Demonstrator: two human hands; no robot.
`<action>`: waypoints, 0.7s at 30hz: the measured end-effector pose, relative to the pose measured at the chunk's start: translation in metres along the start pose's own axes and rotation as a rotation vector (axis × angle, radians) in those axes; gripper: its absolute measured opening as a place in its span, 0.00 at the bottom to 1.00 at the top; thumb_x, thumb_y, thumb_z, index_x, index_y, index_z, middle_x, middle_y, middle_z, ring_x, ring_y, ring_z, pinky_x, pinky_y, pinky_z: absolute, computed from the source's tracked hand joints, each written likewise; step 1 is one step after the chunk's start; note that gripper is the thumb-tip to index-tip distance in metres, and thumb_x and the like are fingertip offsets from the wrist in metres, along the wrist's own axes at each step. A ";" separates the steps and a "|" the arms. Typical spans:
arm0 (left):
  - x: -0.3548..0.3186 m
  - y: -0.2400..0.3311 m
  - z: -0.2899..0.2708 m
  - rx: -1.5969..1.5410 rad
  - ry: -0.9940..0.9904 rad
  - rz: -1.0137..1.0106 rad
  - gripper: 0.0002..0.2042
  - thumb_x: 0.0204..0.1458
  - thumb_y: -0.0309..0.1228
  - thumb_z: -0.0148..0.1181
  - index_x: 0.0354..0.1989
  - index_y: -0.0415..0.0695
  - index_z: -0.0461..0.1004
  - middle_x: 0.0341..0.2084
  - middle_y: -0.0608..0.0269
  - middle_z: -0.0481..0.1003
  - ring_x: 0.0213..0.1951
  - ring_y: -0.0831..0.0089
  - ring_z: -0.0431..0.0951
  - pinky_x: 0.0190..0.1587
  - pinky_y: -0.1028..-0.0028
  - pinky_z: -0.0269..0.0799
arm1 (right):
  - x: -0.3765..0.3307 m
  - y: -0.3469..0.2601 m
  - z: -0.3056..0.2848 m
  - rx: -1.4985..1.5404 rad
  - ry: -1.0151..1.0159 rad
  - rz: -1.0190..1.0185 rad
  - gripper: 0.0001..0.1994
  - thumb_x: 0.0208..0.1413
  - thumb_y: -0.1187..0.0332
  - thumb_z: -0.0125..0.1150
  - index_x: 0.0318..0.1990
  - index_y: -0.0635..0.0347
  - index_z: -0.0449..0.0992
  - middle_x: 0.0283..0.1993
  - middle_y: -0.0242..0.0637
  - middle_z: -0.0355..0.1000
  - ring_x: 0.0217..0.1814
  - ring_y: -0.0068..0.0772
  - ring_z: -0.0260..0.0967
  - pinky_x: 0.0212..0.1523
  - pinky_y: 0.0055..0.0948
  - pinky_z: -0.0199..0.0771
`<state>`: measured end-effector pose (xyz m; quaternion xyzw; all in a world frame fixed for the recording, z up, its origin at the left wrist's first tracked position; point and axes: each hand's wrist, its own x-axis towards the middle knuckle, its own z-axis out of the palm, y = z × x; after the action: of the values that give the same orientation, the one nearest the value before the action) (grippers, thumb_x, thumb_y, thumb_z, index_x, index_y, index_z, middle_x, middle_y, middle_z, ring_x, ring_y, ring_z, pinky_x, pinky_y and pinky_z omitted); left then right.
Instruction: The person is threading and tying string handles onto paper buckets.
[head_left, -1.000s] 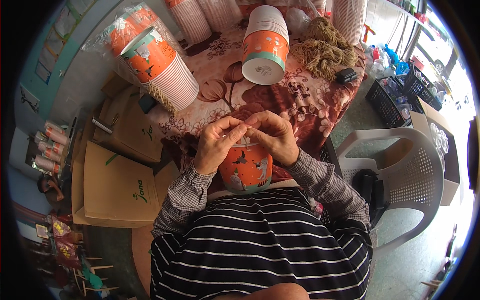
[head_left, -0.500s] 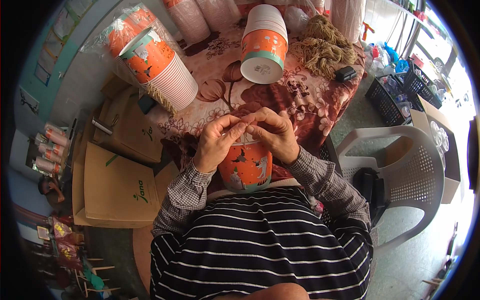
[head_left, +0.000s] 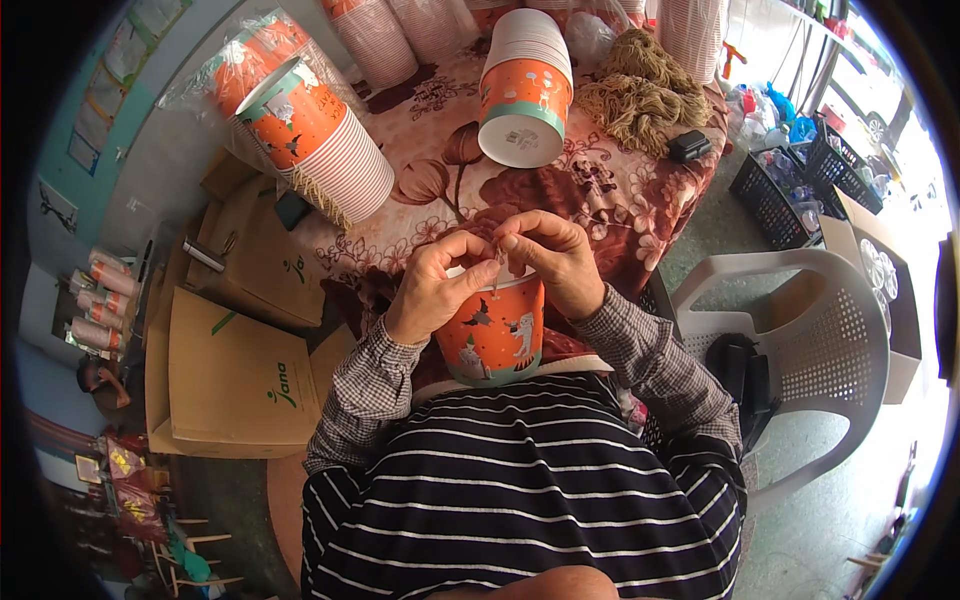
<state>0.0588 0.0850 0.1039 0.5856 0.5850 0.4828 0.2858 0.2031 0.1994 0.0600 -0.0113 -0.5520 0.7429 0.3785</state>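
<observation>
An orange paper bucket (head_left: 490, 335) with a green base band and printed figures stands upright against my striped top, at the table's near edge. Over its rim my left hand (head_left: 436, 288) and my right hand (head_left: 562, 268) are both closed in a pinch. Between their fingertips is a short piece of beige string (head_left: 497, 268), hanging at the bucket's near rim. How the string is fixed to the bucket is hidden by my fingers. The hands partly cover the bucket's opening.
A tilted stack of buckets (head_left: 340, 165) with beige strings (head_left: 322, 200) draped on it lies left. Another stack (head_left: 524, 110) is farther back, beside a heap of beige yarn (head_left: 640, 95) and a small black case (head_left: 689, 147). Cardboard boxes (head_left: 240, 370) are left, a plastic chair (head_left: 850, 380) right.
My fingertips have moved slightly apart, the right hand's a little up and to the right. More of the string shows between them. The bucket stays in place.
</observation>
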 end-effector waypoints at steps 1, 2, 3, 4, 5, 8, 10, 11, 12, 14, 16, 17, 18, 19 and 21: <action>0.000 -0.002 0.000 0.000 0.000 0.000 0.08 0.54 0.29 0.60 0.36 0.36 0.74 0.29 0.67 0.75 0.33 0.82 0.73 0.38 0.79 0.70 | 0.001 -0.003 0.000 0.008 0.011 0.029 0.06 0.59 0.70 0.59 0.40 0.60 0.77 0.35 0.26 0.73 0.31 0.14 0.66 0.33 0.16 0.68; -0.001 -0.004 -0.001 -0.036 0.013 0.005 0.08 0.54 0.29 0.61 0.35 0.36 0.74 0.29 0.68 0.75 0.33 0.82 0.73 0.38 0.79 0.70 | 0.001 -0.004 -0.001 0.017 0.022 0.057 0.05 0.59 0.70 0.59 0.39 0.61 0.76 0.32 0.26 0.72 0.28 0.15 0.66 0.32 0.17 0.67; -0.001 -0.006 -0.002 -0.071 0.026 0.011 0.07 0.54 0.29 0.61 0.35 0.37 0.74 0.29 0.68 0.74 0.33 0.82 0.72 0.38 0.80 0.69 | 0.002 -0.004 -0.002 0.017 0.021 0.057 0.05 0.59 0.70 0.59 0.39 0.61 0.76 0.32 0.26 0.72 0.28 0.15 0.66 0.32 0.17 0.67; -0.002 -0.006 -0.002 -0.071 0.027 0.011 0.07 0.54 0.29 0.61 0.35 0.37 0.74 0.29 0.68 0.74 0.33 0.82 0.72 0.38 0.80 0.69 | 0.003 -0.004 -0.004 0.006 -0.002 0.087 0.05 0.60 0.70 0.58 0.40 0.61 0.76 0.33 0.27 0.73 0.29 0.16 0.67 0.32 0.17 0.68; -0.002 -0.007 -0.003 -0.057 0.032 0.025 0.07 0.53 0.28 0.61 0.35 0.37 0.74 0.29 0.68 0.74 0.33 0.83 0.72 0.38 0.80 0.69 | 0.004 -0.004 -0.005 -0.006 -0.025 0.117 0.05 0.61 0.70 0.57 0.40 0.61 0.75 0.34 0.28 0.74 0.29 0.17 0.68 0.33 0.17 0.69; -0.003 -0.007 -0.002 -0.063 0.046 0.015 0.06 0.53 0.28 0.61 0.35 0.37 0.74 0.29 0.69 0.73 0.33 0.82 0.72 0.38 0.80 0.68 | 0.005 -0.011 -0.003 0.021 -0.061 0.149 0.05 0.62 0.69 0.56 0.41 0.60 0.73 0.36 0.28 0.74 0.30 0.17 0.69 0.35 0.18 0.70; -0.004 -0.007 -0.002 -0.082 0.053 -0.009 0.06 0.52 0.27 0.61 0.35 0.38 0.74 0.29 0.69 0.73 0.33 0.82 0.72 0.38 0.80 0.67 | 0.005 -0.013 -0.004 0.011 -0.074 0.154 0.06 0.62 0.68 0.55 0.40 0.60 0.72 0.37 0.28 0.74 0.31 0.17 0.69 0.35 0.18 0.70; -0.004 -0.007 -0.003 -0.060 0.061 0.002 0.06 0.52 0.27 0.61 0.34 0.37 0.75 0.28 0.69 0.73 0.33 0.82 0.71 0.38 0.79 0.67 | 0.005 -0.013 -0.004 0.003 -0.089 0.160 0.06 0.63 0.67 0.54 0.40 0.59 0.72 0.38 0.27 0.73 0.33 0.16 0.68 0.36 0.18 0.70; -0.005 -0.007 -0.003 -0.038 0.068 0.012 0.06 0.52 0.27 0.61 0.33 0.37 0.75 0.28 0.69 0.73 0.33 0.81 0.71 0.38 0.79 0.67 | 0.005 -0.013 -0.005 0.003 -0.089 0.160 0.06 0.63 0.67 0.54 0.40 0.59 0.72 0.38 0.27 0.73 0.33 0.16 0.68 0.36 0.18 0.70; -0.004 -0.005 -0.003 -0.004 0.056 0.031 0.06 0.52 0.27 0.61 0.33 0.37 0.75 0.27 0.68 0.73 0.33 0.81 0.71 0.39 0.79 0.67 | 0.005 -0.012 -0.007 -0.053 -0.116 0.098 0.07 0.64 0.66 0.53 0.40 0.59 0.71 0.38 0.26 0.72 0.35 0.15 0.68 0.36 0.18 0.70; -0.003 -0.003 -0.003 0.030 0.044 0.049 0.06 0.53 0.27 0.61 0.32 0.36 0.75 0.27 0.68 0.73 0.33 0.81 0.71 0.39 0.79 0.67 | 0.006 -0.012 -0.008 -0.102 -0.119 0.075 0.07 0.64 0.66 0.53 0.40 0.60 0.71 0.37 0.26 0.71 0.36 0.14 0.67 0.36 0.18 0.70; -0.003 -0.002 -0.003 0.025 0.045 0.043 0.06 0.53 0.27 0.61 0.31 0.36 0.75 0.27 0.68 0.73 0.33 0.81 0.71 0.39 0.79 0.67 | 0.006 -0.011 -0.008 -0.150 -0.122 0.052 0.07 0.64 0.66 0.53 0.40 0.60 0.71 0.36 0.26 0.70 0.36 0.14 0.67 0.36 0.18 0.70; -0.003 -0.002 -0.003 0.020 0.046 0.037 0.06 0.53 0.28 0.61 0.31 0.36 0.75 0.27 0.68 0.73 0.33 0.81 0.71 0.39 0.79 0.67 | 0.006 -0.011 -0.008 -0.150 -0.122 0.052 0.07 0.64 0.66 0.53 0.40 0.60 0.71 0.36 0.26 0.70 0.36 0.14 0.67 0.36 0.18 0.70; -0.003 -0.002 -0.003 0.020 0.046 0.036 0.06 0.53 0.28 0.61 0.31 0.36 0.75 0.27 0.68 0.73 0.33 0.81 0.71 0.39 0.79 0.67 | 0.005 -0.010 -0.007 -0.106 -0.115 0.079 0.07 0.64 0.66 0.53 0.40 0.60 0.71 0.36 0.26 0.69 0.36 0.15 0.67 0.36 0.18 0.70; -0.004 -0.004 -0.003 -0.006 0.042 0.014 0.06 0.53 0.28 0.61 0.32 0.36 0.75 0.27 0.68 0.73 0.32 0.81 0.71 0.38 0.79 0.67 | 0.004 -0.009 -0.007 -0.061 -0.108 0.106 0.07 0.63 0.66 0.54 0.41 0.60 0.71 0.35 0.26 0.69 0.36 0.16 0.68 0.36 0.18 0.71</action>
<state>0.0552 0.0812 0.1009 0.5786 0.5853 0.4988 0.2719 0.2080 0.2082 0.0667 -0.0118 -0.5928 0.7442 0.3077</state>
